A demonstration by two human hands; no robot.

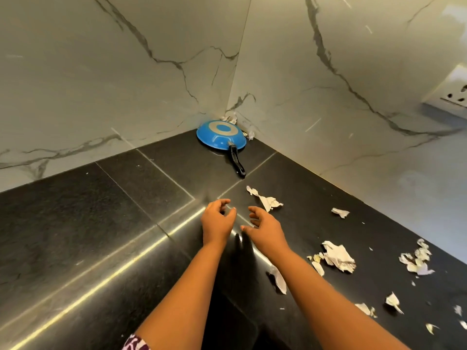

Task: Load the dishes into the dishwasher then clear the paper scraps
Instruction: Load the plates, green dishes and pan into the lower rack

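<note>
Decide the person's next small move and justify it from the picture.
Probably reach forward and take the black handle of the blue pan. It lies upside down in the corner, handle toward the person. The left hand and right hand hold nothing, and dishes come before paper scraps.

Two white marble-look walls [126, 59] with grey veins meet in a corner at upper centre. A glossy black stone countertop [75, 223] fills the lower half, crossed by a bright light streak [106, 276]; white socket plate [452, 94] at far right
</note>
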